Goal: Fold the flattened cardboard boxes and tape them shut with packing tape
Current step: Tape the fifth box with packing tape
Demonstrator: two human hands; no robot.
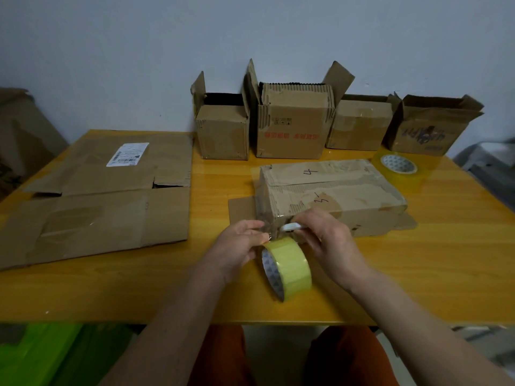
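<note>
A yellow table [418,260] stands by a pale wall [139,51]. The left hand [239,246] holds the tape roll [287,267]. The right hand [326,235] pinches a small white tool [291,226] at the folded box [331,190]. Flat cardboard [97,196] lies left.

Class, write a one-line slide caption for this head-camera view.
Both hands cut tape from a yellow roll at the folded box.

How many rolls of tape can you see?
2. One tape roll stands on edge by the hands at the table's near side; another roll lies flat at the far right. More could be hidden.
</note>
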